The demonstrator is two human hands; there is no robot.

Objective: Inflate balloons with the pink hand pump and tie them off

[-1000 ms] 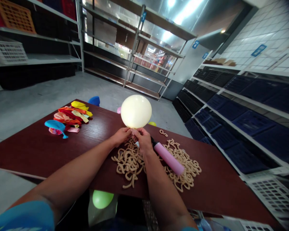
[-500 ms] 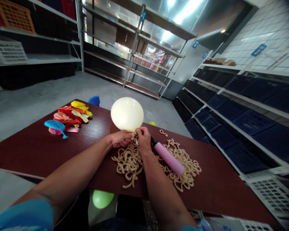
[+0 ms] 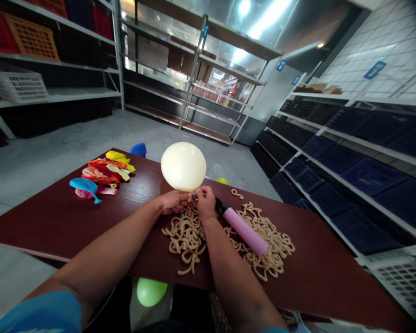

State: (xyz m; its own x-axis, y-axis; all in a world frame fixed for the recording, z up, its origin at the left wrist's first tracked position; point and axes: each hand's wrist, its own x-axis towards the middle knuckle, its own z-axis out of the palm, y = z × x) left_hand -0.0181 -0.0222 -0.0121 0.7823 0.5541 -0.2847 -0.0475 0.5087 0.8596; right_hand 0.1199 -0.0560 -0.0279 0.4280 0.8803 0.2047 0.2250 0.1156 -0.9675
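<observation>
A blown-up cream balloon (image 3: 183, 165) stands above my two hands, its neck down between them. My left hand (image 3: 175, 201) is closed, pinching at the balloon's neck from the left. Close beside it, my right hand (image 3: 205, 201) pinches at the same neck with thumb and fingers; the neck itself is mostly hidden. Below the hands lies a heap of tan curly pieces (image 3: 185, 236), with another heap (image 3: 275, 245) to the right. A pink hand pump (image 3: 246, 231) with a black nozzle end rests by my right forearm, partly over the curls.
Uninflated balloons (image 3: 107, 171) in several colours lie at the left of the brown table (image 3: 138, 194). A green balloon (image 3: 151, 291) is below the near edge, a yellow one (image 3: 222, 181) beyond the far edge. Shelves with crates (image 3: 374, 175) line the sides.
The camera view has shifted slightly. My fingers have moved a little at the balloon's neck, both hands staying close together there.
</observation>
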